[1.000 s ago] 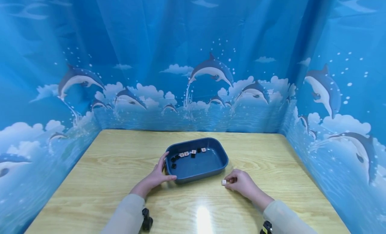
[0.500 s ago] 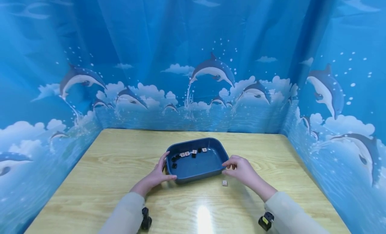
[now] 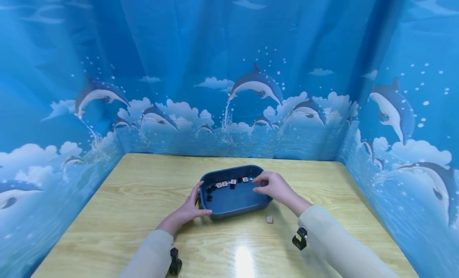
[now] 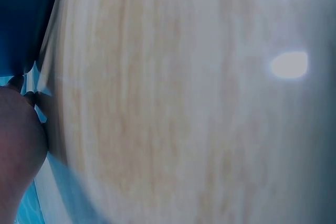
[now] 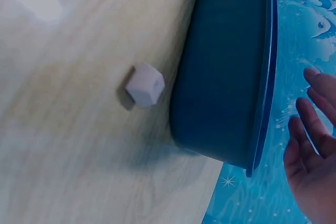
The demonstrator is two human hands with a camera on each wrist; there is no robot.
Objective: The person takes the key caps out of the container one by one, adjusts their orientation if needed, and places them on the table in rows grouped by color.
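A dark blue plastic tray [image 3: 238, 198] sits on the wooden table. My left hand [image 3: 186, 211] holds its left front corner, thumb along the front wall and fingers at the left end. Over the tray's right end hovers my right hand [image 3: 274, 187], its fingers loosely bent. I see nothing between those fingers [image 5: 310, 129] in the right wrist view. On the table in front of the tray lies a small white cube [image 3: 269, 220] with a faint mark on one face. Several small white marked cubes [image 3: 224, 184] and black cubes [image 3: 209, 198] lie inside, mostly towards the back and left.
The light wooden table [image 3: 143, 190] carries a bright glare spot near its front. A blue curtain [image 3: 201, 51] printed with dolphins closes off the back and both sides.
My right hand has left the white cube on the table, risen past the tray's right rim and moved left over the tray. The left hand stays at the tray's corner.
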